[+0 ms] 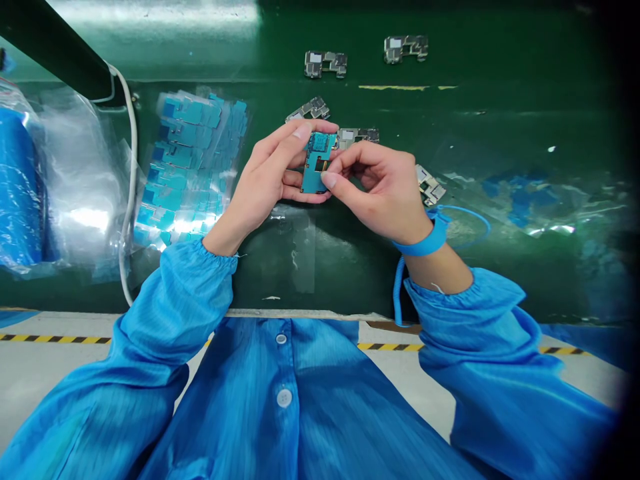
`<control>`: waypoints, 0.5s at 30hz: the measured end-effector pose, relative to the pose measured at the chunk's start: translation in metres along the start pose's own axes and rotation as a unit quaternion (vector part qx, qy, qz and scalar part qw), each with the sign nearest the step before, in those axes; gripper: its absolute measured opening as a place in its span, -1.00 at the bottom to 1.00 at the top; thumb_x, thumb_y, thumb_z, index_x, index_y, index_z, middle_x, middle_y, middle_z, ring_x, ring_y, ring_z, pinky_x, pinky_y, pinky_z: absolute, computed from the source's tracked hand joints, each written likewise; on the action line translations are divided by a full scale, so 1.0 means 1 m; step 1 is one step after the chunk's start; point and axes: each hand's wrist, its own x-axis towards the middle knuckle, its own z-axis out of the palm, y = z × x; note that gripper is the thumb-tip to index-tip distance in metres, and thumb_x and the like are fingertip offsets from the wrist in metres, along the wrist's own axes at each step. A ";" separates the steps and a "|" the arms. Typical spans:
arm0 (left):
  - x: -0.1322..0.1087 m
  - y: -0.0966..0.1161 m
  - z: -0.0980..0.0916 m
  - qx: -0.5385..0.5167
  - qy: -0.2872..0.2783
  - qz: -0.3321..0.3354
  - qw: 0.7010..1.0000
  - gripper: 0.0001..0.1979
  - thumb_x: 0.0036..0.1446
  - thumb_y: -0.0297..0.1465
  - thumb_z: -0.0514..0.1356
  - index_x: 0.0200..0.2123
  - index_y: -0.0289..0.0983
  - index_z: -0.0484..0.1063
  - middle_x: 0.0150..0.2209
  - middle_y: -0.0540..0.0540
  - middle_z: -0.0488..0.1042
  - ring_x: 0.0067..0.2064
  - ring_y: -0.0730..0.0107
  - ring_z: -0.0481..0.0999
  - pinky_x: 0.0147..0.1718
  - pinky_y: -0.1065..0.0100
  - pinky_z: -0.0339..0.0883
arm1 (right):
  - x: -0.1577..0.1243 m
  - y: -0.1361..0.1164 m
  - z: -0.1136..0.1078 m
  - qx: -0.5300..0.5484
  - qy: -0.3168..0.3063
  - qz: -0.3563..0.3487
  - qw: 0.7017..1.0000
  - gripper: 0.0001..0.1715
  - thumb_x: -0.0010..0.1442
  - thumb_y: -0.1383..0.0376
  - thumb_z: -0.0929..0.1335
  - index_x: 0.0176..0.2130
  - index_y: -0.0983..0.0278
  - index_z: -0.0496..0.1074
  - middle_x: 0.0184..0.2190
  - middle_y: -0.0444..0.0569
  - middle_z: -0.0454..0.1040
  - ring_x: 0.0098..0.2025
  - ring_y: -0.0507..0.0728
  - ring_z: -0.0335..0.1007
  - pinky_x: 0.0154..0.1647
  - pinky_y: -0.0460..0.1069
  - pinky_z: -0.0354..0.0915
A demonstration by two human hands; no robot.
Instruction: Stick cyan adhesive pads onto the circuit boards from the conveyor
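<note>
A small circuit board (313, 175) with a blue face is held upright above the green bench. My left hand (273, 162) is closed round it, thumb near the top edge and fingers behind and below. My right hand (380, 187) is closed in a pinch at the board's lower right edge; whether anything thin lies between thumb and finger is hidden. Just behind the hands lie a tilted circuit board (311, 109) and another circuit board (356, 136), both partly covered. A further circuit board (430, 185) lies beside my right wrist.
Sheets of blue die-cut film (190, 160) lie left of my hands. A white cable (132, 173) runs beside them, near a plastic-wrapped blue bundle (20, 187). Two boards (325, 64) (406, 49) lie farther back. A coiled blue cord (399, 290) hangs from my right wristband (425, 240).
</note>
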 end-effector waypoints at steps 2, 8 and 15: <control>0.000 0.000 0.000 0.006 0.006 -0.003 1.000 -0.64 0.60 -0.15 0.16 0.17 -0.23 0.61 -0.03 -0.17 0.76 -0.15 0.15 0.80 -0.13 0.12 0.80 | 0.000 0.000 0.000 -0.004 -0.002 -0.005 1.000 -0.64 0.33 0.01 0.63 -0.29 0.17 0.57 -0.33 -0.08 0.56 -0.18 0.16 0.57 -0.03 0.12 0.60; 0.005 -0.007 -0.006 0.010 0.000 0.012 1.000 -0.59 0.51 -0.03 0.25 0.16 -0.17 0.64 0.01 -0.18 0.77 -0.15 0.10 0.83 -0.16 0.11 0.82 | -0.001 0.002 -0.001 -0.006 -0.006 -0.028 1.000 -0.63 0.38 -0.01 0.58 -0.27 0.18 0.58 -0.33 -0.08 0.58 -0.25 0.13 0.53 -0.09 0.10 0.57; 0.010 -0.011 -0.010 0.008 -0.020 0.023 1.000 -0.55 0.44 0.04 0.32 0.13 -0.15 0.65 0.02 -0.17 0.78 -0.11 0.00 0.84 -0.18 0.06 0.83 | 0.000 0.001 -0.002 -0.018 -0.017 -0.029 0.999 -0.68 0.38 0.04 0.59 -0.28 0.17 0.59 -0.33 -0.07 0.60 -0.28 0.13 0.50 -0.14 0.10 0.56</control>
